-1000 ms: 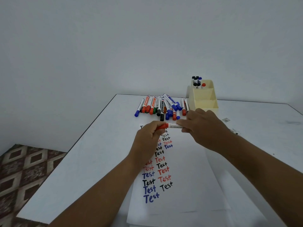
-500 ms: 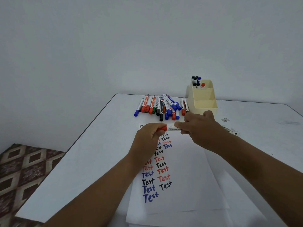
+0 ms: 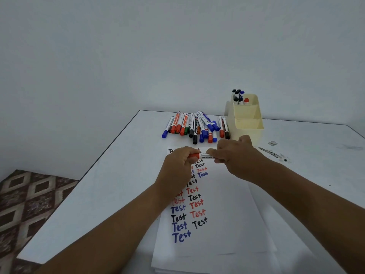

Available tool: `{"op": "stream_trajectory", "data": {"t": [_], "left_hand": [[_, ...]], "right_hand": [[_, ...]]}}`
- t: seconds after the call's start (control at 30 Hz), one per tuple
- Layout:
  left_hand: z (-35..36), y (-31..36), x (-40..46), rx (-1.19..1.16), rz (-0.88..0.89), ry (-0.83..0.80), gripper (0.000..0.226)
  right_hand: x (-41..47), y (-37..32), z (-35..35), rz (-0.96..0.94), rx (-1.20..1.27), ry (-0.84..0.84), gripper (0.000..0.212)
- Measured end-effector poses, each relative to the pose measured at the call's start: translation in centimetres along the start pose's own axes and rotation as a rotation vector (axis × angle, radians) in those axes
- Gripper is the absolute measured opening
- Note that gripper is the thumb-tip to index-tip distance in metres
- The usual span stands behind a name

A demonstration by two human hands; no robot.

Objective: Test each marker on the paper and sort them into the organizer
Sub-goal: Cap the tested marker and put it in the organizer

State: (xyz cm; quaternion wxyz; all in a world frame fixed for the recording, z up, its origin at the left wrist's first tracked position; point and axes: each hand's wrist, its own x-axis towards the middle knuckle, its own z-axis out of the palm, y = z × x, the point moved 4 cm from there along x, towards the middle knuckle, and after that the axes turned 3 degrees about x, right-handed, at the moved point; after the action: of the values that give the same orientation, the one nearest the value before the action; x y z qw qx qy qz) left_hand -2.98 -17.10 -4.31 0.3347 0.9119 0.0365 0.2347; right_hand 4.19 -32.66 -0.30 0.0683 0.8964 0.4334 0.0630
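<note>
Left hand (image 3: 178, 165) fingers curled tight on the orange cap of a red marker (image 3: 204, 156), held level over the paper (image 3: 217, 224). Right hand (image 3: 235, 155) pinches its white barrel. Loose marker pile (image 3: 195, 127) behind; cream organizer (image 3: 249, 125) far right on table (image 3: 118, 175).

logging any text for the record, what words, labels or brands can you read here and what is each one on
"Test": handwritten many times in blue, black and red on the white sheet of paper.
"WHITEBOARD PEN": printed on the white barrel of the red-capped marker, held between the left hand and the right hand.
Printed labels on the loose pile of markers: too small and blurred to read.
Cream plastic organizer: no text visible.
</note>
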Motion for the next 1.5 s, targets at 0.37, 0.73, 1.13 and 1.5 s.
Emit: {"op": "stream_trajectory", "data": {"t": [0.37, 0.73, 1.13, 1.5], "left_hand": [[-0.5, -0.3, -0.1, -0.172, -0.02, 0.066, 0.022], [-0.7, -0.1, -0.1, -0.132, -0.028, 0.168, 0.026], [-0.7, -2.4, 0.7, -0.073, -0.397, 0.154, 0.037], [0.3, -3.0, 1.3, 0.441, -0.145, -0.127, 0.052]], "right_hand": [[0.5, -0.4, -0.6, 0.026, 0.082, -0.029, 0.034], [0.0, -1.2, -0.4, 0.057, 0.181, 0.153, 0.028], [-0.6, -0.4, -0.5, 0.492, 1.596, 0.53, 0.022], [-1.6, -2.4, 3.7, 0.569, 2.006, 0.374, 0.015]]}}
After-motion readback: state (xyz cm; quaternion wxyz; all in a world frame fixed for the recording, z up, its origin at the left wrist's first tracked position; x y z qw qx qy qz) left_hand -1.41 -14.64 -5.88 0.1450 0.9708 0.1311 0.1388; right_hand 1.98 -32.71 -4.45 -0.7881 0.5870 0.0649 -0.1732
